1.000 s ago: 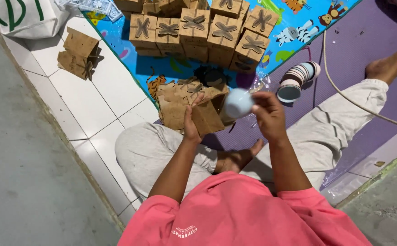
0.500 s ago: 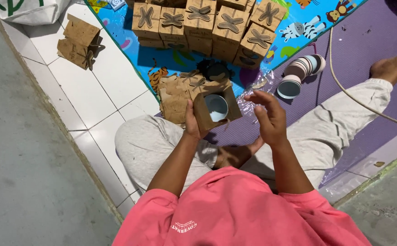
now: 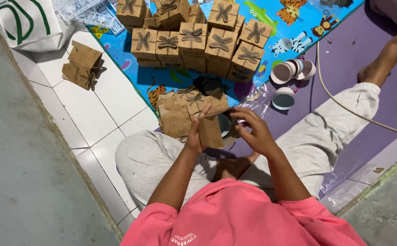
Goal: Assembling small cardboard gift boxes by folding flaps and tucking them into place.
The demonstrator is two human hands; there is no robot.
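Both arms bent, hands raised close together – L hand (image 3: 195, 135) fingers up, R hand (image 3: 254, 131) fingers curled.

Closed boxes (image 3: 194, 38) behind flat boxes (image 3: 180, 111); cups (image 3: 292, 73) right.

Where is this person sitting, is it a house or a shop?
Probably a home floor used for packing gifts: white floor tiles, a colourful animal-print play mat, and rows of closed brown cardboard boxes with butterfly tops.
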